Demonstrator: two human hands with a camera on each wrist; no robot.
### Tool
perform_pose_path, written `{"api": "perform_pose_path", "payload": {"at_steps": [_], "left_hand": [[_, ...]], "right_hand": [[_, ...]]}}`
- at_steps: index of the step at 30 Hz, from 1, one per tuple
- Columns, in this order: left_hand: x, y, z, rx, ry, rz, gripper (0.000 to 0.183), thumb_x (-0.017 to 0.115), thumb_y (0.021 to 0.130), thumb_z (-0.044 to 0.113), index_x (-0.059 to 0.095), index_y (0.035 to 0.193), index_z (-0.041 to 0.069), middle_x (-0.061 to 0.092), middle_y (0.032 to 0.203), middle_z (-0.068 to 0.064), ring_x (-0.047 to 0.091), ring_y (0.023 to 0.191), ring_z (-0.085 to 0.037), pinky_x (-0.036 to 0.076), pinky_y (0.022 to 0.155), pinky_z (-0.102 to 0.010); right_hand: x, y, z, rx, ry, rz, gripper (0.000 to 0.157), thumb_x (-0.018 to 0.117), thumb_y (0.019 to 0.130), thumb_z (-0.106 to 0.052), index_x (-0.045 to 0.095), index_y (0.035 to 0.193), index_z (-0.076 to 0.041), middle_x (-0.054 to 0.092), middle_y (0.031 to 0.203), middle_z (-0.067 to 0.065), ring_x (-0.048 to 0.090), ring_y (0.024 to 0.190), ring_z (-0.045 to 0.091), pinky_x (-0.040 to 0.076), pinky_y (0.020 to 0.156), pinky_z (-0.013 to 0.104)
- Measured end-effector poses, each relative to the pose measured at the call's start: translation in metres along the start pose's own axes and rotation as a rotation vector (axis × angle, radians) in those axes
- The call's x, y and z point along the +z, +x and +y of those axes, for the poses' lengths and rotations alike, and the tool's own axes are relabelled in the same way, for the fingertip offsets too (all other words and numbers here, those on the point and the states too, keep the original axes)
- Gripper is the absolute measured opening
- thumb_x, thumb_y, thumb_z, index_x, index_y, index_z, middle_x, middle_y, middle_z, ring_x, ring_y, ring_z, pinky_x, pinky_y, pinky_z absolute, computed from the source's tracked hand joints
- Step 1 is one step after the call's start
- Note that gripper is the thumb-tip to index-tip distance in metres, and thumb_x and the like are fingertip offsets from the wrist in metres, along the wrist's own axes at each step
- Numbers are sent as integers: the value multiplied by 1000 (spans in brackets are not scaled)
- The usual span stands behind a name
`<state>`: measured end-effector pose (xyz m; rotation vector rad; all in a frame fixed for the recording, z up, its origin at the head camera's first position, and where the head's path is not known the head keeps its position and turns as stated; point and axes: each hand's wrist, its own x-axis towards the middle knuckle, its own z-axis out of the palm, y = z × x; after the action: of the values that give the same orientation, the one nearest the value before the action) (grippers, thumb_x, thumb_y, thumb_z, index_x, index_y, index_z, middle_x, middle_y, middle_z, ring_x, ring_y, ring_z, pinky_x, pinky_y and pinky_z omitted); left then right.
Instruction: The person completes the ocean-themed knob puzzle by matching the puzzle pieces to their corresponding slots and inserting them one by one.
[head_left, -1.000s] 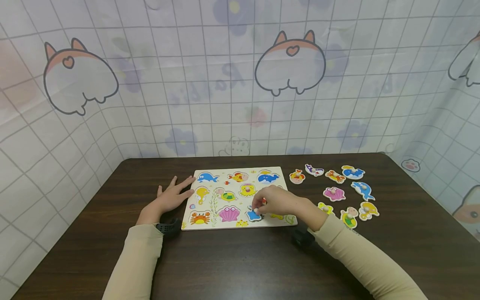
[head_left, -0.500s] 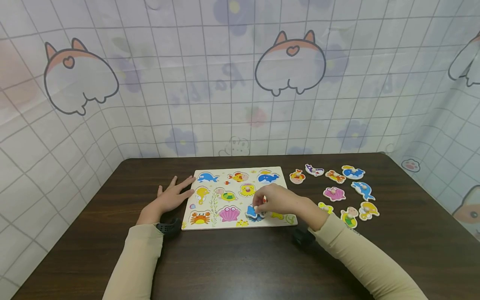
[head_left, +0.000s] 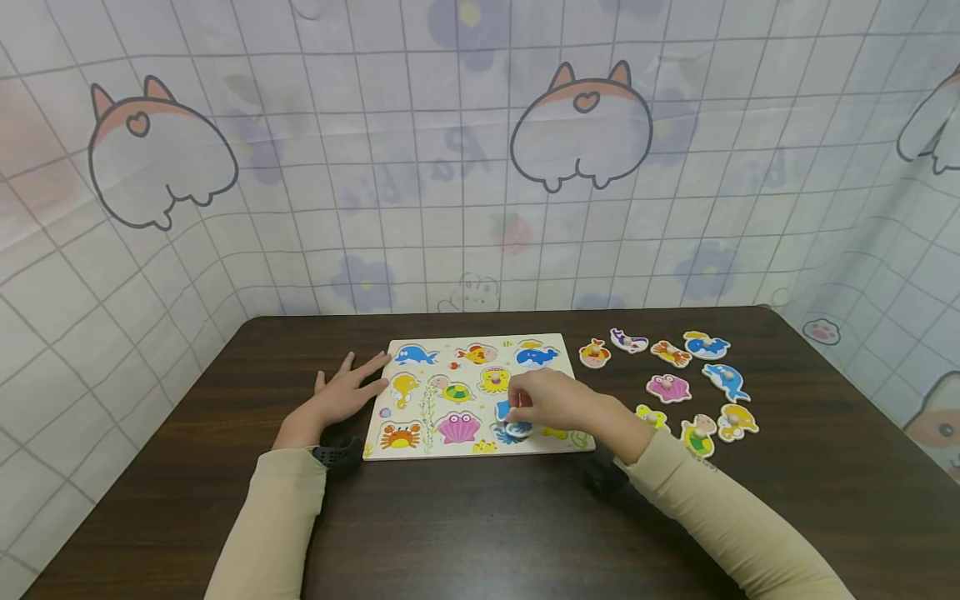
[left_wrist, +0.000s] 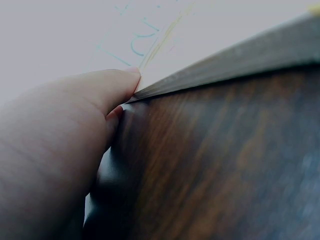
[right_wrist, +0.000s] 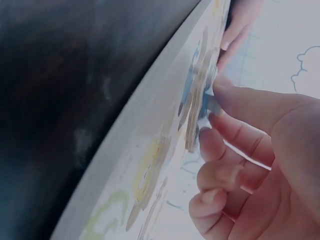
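A cream wooden puzzle board (head_left: pixel 442 451) printed with sea animals lies on the table. My left hand (head_left: pixel 341 397) rests at its left edge with fingers spread; in the left wrist view the thumb (left_wrist: pixel 112 86) lies along the board's edge. Over the lower right part of the board, my right hand (head_left: pixel 553 400) pinches the small knob of a blue puzzle piece (right_wrist: pixel 193 120). That piece sits tilted on the board over a blue printed shape, mostly hidden by the fingers in the head view. A yellow octopus piece (head_left: pixel 494 380) with a knob sits in the board.
Several loose knobbed pieces lie right of the board, among them a pink shell (head_left: pixel 668 387), a blue dolphin (head_left: pixel 725 381), a crab (head_left: pixel 671 353) and a mermaid (head_left: pixel 699 434). The dark wooden table (head_left: pixel 465 525) meets a patterned cloth wall (head_left: pixel 420 225) behind.
My right hand has shifted slightly and turned the blue piece, moving it up and right from its earlier spot and uncovering more of the printed shape below. The left hand stays still.
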<state>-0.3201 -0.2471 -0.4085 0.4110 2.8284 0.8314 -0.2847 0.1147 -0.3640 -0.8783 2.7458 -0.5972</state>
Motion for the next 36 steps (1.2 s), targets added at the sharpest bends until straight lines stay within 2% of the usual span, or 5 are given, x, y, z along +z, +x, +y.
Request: {"api": "perform_pose_path", "payload": {"at_steps": [7, 14, 22, 27, 36], "left_hand": [[0, 0, -1, 11, -9, 4, 67, 47, 108, 46, 26, 165, 16, 15, 169, -17, -8, 154, -45, -17, 109, -75], [0, 0, -2, 9, 1, -1, 66, 46, 110, 44, 25, 165, 16, 15, 170, -16, -9, 154, -45, -17, 109, -75], [0, 2, -1, 3, 4, -3, 65, 47, 110, 42, 25, 165, 16, 15, 170, -16, -9, 154, -45, -17, 109, -75], [0, 3, -3, 1, 6, 0, 65, 47, 110, 43, 25, 165, 16, 15, 170, -16, -8, 154, -45, -17, 109, -75], [1, 3, -3, -1, 8, 7, 65, 47, 109, 43, 25, 165, 16, 15, 170, -16, -8, 154, -46, -17, 109, -75]], "right_hand": [[6, 3, -5, 75, -131, 0, 23, 77, 94, -33, 62, 84, -19, 56, 68, -4, 51, 64, 12, 36, 57, 27], [7, 6, -10, 74, -227, -5, 31, 78, 93, -36, 58, 78, -18, 53, 65, -3, 50, 63, 14, 33, 56, 29], [3, 1, -4, 34, -112, -26, 19, 80, 92, -30, 64, 86, -20, 57, 72, -6, 52, 67, 12, 39, 60, 28], [2, 0, -1, -3, -86, -17, 19, 80, 92, -27, 65, 84, -19, 56, 70, -6, 52, 66, 11, 40, 61, 28], [1, 1, 0, -16, -12, -27, 18, 80, 92, -24, 65, 84, -17, 57, 73, -6, 52, 68, 11, 40, 62, 27]]}}
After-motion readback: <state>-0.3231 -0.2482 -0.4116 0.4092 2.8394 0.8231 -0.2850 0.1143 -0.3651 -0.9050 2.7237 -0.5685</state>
